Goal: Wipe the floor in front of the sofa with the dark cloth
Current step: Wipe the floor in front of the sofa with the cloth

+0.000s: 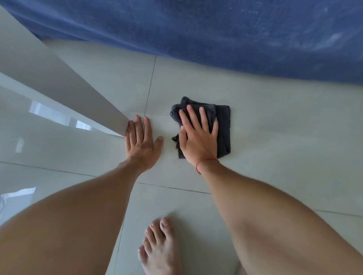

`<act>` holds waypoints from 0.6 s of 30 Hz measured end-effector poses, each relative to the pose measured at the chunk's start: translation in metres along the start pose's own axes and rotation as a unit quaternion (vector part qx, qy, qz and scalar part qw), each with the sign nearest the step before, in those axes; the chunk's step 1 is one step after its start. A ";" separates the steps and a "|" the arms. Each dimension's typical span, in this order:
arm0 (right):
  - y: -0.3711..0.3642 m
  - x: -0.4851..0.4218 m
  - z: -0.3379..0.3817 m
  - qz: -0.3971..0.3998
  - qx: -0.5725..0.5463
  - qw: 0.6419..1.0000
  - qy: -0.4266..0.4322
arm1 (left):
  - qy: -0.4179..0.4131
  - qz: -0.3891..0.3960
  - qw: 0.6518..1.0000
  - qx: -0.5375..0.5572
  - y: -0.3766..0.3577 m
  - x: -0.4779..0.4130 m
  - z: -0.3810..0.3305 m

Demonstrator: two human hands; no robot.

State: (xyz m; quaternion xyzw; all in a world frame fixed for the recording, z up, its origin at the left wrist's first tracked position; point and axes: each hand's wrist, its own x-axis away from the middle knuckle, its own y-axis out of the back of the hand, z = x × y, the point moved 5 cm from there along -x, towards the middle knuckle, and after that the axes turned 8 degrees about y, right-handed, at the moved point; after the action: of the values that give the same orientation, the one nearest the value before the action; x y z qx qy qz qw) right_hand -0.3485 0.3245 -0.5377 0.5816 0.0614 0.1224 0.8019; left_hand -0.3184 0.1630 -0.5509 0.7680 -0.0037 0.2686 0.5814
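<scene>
Blue sofa point(225, 27) fills the top of the view, pale tiled floor point(282, 143) spreads below it, and a glossy white table point(52, 82) cuts in from the left. Left hand point(142, 143) lies flat on the tile, fingers loosely spread, touching the table corner. Right hand point(198, 136) presses palm-down, fingers splayed, on the folded dark cloth point(223, 127) near the sofa; bare foot point(161, 251) below.

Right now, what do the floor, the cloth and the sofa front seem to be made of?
Floor: probably glazed ceramic tile, glossy, with grout lines and window reflections.
Dark cloth: soft woven fabric, matte, folded and creased under the right hand.
Sofa: blue velvety upholstery, with brushed nap marks.
</scene>
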 end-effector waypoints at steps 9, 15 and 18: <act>0.000 -0.025 -0.002 -0.005 0.002 1.000 -0.017 | 0.011 0.008 1.000 -0.008 0.004 0.004 -0.002; -0.002 0.062 -0.003 0.006 0.006 1.000 0.030 | 0.031 -0.035 0.998 0.033 0.006 0.013 -0.019; 0.007 0.094 -0.032 0.007 0.012 0.999 0.034 | 0.020 -0.017 0.999 0.039 -0.001 0.015 -0.030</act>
State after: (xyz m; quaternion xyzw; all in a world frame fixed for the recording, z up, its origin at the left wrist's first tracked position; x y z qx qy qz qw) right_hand -0.2666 0.3808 -0.5369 0.5872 0.0862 0.1466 0.7914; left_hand -0.3169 0.1948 -0.5403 0.7844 0.0311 0.2737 0.5557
